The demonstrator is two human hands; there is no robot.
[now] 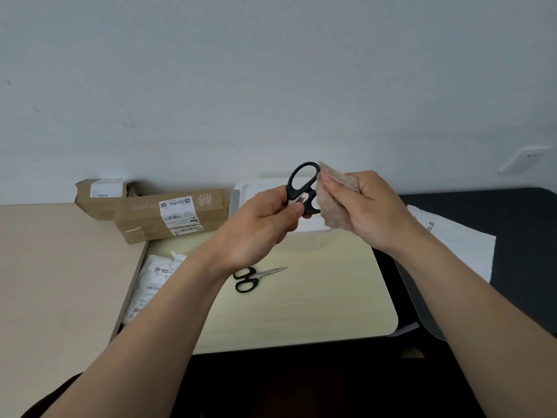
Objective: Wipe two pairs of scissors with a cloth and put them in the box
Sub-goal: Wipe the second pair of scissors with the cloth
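My left hand (265, 218) pinches a pair of black-handled scissors (301, 184) near the pivot, handles up, held in the air above the table. My right hand (367, 206) grips a beige cloth (334, 206) and presses it against the scissors' right side; the blades are hidden behind hand and cloth. A second, smaller pair of black-handled scissors (256, 276) lies shut on the pale yellow board (316, 297), blades pointing right. A white box (262, 185) stands behind my hands at the wall, mostly covered by them.
Two brown cardboard parcels (168, 215) lie at the back left. A white plastic mail bag (150, 285) sits left of the board, white paper (458, 245) on the dark surface at right. A wall socket (530, 156) is at far right.
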